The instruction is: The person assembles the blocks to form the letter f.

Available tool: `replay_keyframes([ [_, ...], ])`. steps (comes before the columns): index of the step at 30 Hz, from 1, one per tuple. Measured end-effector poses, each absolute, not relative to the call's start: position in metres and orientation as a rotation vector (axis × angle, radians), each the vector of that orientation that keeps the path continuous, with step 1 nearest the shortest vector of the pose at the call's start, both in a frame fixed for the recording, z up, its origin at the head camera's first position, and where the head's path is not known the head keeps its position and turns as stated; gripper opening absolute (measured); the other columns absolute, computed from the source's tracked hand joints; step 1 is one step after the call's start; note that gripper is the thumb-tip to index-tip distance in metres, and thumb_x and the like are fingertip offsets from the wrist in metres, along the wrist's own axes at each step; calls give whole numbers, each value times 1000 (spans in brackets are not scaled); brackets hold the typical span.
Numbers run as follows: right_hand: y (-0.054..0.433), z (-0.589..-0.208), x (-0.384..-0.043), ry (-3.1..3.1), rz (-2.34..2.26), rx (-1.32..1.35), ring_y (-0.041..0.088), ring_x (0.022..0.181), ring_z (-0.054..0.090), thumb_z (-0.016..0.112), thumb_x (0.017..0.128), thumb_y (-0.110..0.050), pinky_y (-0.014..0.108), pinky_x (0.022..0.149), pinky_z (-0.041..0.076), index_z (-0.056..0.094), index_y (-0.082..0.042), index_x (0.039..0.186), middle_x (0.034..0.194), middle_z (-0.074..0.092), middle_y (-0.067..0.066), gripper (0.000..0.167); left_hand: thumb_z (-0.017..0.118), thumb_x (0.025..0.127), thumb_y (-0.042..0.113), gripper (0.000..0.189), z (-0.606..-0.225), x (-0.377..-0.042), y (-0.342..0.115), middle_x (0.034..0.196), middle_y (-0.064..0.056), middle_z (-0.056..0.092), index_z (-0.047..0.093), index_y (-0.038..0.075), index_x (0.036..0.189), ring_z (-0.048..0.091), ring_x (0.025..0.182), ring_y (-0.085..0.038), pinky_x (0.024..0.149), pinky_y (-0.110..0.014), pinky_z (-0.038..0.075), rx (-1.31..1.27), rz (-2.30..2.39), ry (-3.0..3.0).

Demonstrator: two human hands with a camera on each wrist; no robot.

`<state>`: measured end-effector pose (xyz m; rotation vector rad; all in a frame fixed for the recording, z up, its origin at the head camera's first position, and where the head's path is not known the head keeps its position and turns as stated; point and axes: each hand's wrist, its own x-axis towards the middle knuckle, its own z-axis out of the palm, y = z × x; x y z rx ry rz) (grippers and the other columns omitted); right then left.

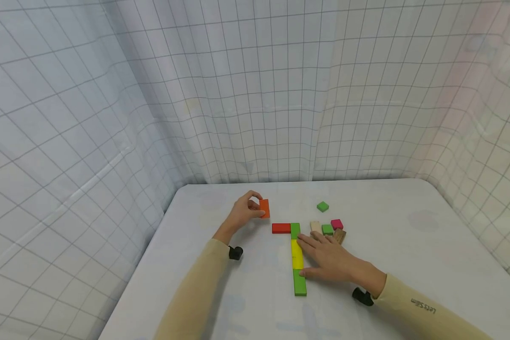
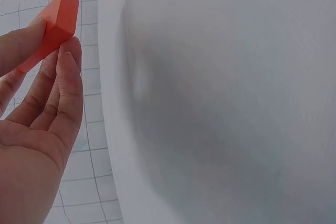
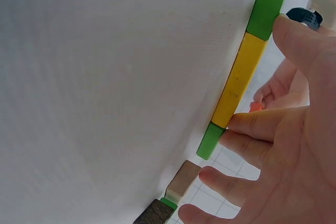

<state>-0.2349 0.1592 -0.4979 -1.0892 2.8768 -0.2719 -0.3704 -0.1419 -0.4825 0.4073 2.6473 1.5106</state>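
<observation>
My left hand (image 1: 243, 211) pinches an orange block (image 1: 264, 208) between thumb and fingers, above the table left of the other blocks. The left wrist view shows the orange block (image 2: 58, 24) tilted in the fingertips. My right hand (image 1: 333, 259) lies with fingers spread along the right side of a column of blocks. That column has a short green block (image 1: 295, 230) at its far end, a yellow block (image 1: 297, 255) in the middle and a longer green block (image 1: 299, 283) nearest me. A red block (image 1: 281, 228) lies crosswise at the column's far end, pointing left.
Beyond my right fingertips sit a beige block (image 1: 315, 226), a small green block (image 1: 327, 229), a magenta block (image 1: 336, 224) and a dark brown block (image 1: 339, 235). Another green block (image 1: 322, 206) lies farther back. Gridded white curtains (image 1: 255, 94) surround the white table (image 1: 408, 245).
</observation>
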Motion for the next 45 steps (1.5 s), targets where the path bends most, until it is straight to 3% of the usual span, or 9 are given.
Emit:
replay_keyframes([
  [23, 156, -497, -239, 2876, -344, -1059, 43, 147, 24, 63, 90, -64, 68, 111, 25, 41, -11, 155, 161, 34, 7, 87, 80, 89, 18, 39, -483, -372, -97, 101, -4, 68, 61, 22, 123, 65, 92, -20, 79, -37, 55, 506, 1453, 2634],
  [45, 158, -499, -240, 2861, -376, -1053, 36, 149, 24, 63, 89, -66, 66, 112, 24, 42, -10, 154, 161, 34, 7, 88, 80, 88, 13, 40, -493, -383, -65, 97, -6, 67, 61, 19, 123, 70, 81, -21, 74, -32, 55, 444, 1450, 2506],
])
